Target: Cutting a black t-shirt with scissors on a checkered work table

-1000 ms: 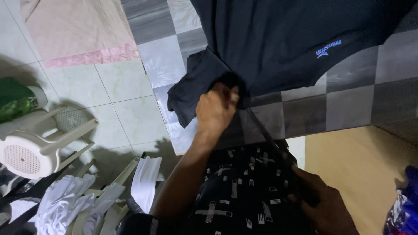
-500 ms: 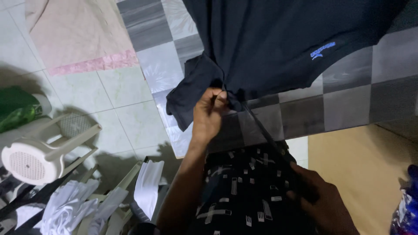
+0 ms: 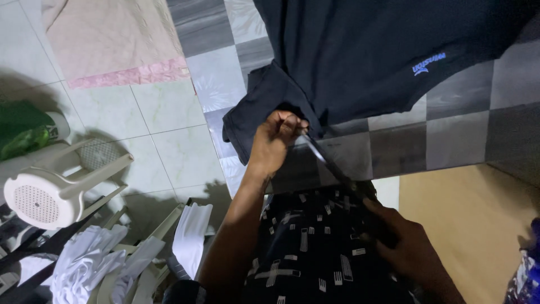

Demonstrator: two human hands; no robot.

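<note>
Fingers (image 3: pixel 287 125) of the left hand (image 3: pixel 273 141) pinch the dark shirt (image 3: pixel 360 50); right hand (image 3: pixel 405 247) grips scissors (image 3: pixel 332 163) (blades at the fabric).

A small blue printed logo (image 3: pixel 428 63) sits on the dark shirt (image 3: pixel 365 50), up and to the right of the left hand (image 3: pixel 274 141) and well above the right hand (image 3: pixel 408 247); it is a short line of light-blue marks, slightly tilted, on navy cloth. Far to the left of both hands, a green package (image 3: pixel 22 132) lies by a white round container (image 3: pixel 56 128) with dark print on its side. At the lower right edge, just beside the right hand, a crinkled wrapper (image 3: pixel 524 270) in purple, blue and white shows only in part.
</note>
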